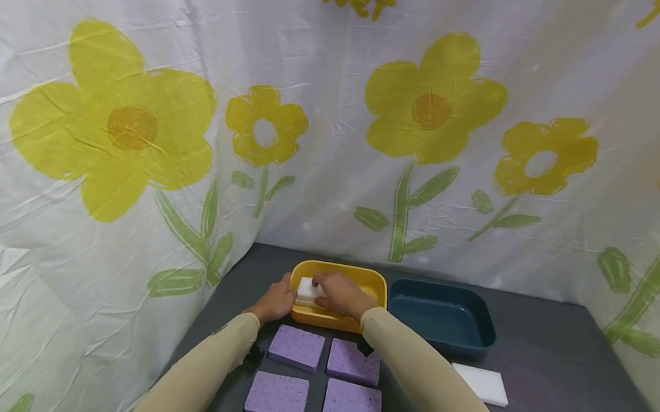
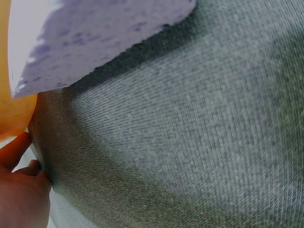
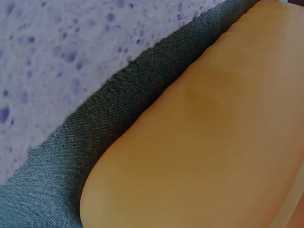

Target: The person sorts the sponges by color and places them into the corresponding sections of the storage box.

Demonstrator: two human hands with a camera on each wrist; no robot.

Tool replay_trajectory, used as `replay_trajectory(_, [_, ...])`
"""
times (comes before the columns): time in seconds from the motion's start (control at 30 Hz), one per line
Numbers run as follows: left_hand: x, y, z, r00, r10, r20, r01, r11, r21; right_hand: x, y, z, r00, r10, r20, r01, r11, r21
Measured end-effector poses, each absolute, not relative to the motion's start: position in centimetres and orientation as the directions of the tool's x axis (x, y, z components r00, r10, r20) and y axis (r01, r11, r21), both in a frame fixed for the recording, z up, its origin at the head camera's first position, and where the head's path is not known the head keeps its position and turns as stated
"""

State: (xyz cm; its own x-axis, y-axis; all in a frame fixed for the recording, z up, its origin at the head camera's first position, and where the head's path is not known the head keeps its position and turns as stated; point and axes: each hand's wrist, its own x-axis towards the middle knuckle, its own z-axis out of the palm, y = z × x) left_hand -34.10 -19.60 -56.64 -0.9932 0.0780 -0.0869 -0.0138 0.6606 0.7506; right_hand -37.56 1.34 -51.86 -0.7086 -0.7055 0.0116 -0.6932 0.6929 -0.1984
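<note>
A yellow basin (image 1: 324,321) stands at the back of the dark table. Inside its left part lies a white sponge block (image 1: 308,292), which my right hand (image 1: 342,294) pinches between thumb and fingers. My left hand (image 1: 275,300) rests against the basin's left side, its fingers touching the wall; how far they reach over the rim is hard to see. In the left wrist view, fingertips (image 2: 16,148) meet the basin's outer wall (image 2: 14,114). The right wrist view holds only the basin's outer wall (image 3: 199,128) and a purple sponge (image 3: 66,61), with the hand out of sight.
Several purple speckled sponges (image 1: 276,396) lie in two rows before the basin. A dark blue basin (image 1: 472,349) stands to its right. Nearer, two white blocks (image 1: 484,384) lie partly behind my right sleeve. A flower-printed curtain (image 1: 318,205) hangs behind the table.
</note>
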Motion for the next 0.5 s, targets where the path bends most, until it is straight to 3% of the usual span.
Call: replay_trajectory(0.5, [-34.4, -19.9, -56.8, -0.988, 0.100, -0.119, -0.022, 0.669, 0.743, -37.2, 4.7, -50.7, -0.700, -0.713, 0.037, -0.704, 0.680, -0.204])
